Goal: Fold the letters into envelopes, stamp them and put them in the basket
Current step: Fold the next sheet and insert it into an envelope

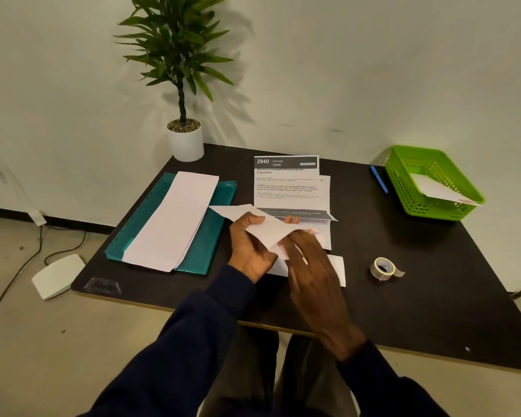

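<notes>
Folding stage | letter sheet held over table, near middle | left hand clamps its edge; right hand fingers straight, pressing | next, likely: crease firmly, then envelope

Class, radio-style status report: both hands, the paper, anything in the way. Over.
Left hand grips folded white paper; right hand touches it, hold blurred. One envelope in green basket. Tape roll, blue pen off right; nothing blocking.
</notes>
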